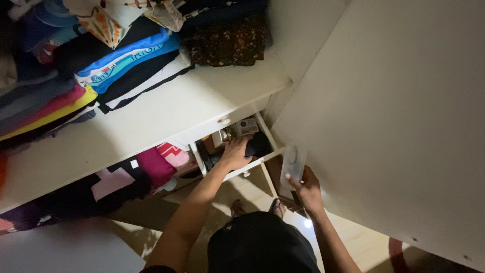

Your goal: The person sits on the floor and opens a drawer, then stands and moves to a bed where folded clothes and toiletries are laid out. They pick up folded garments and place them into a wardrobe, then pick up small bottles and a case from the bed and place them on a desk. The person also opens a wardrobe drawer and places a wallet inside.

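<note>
Two hands, left (235, 153) in drawer (262, 157), right (306, 188) gripping container (293, 162)

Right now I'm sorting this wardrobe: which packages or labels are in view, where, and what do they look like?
Small box: back of the open drawer, squarish, white and grey with dark print.
Clear container: in the right hand, beside the drawer, oblong, see-through.
White tag: on dark folded clothes, lower shelf, small square.
Left hand: in the drawer.
</note>
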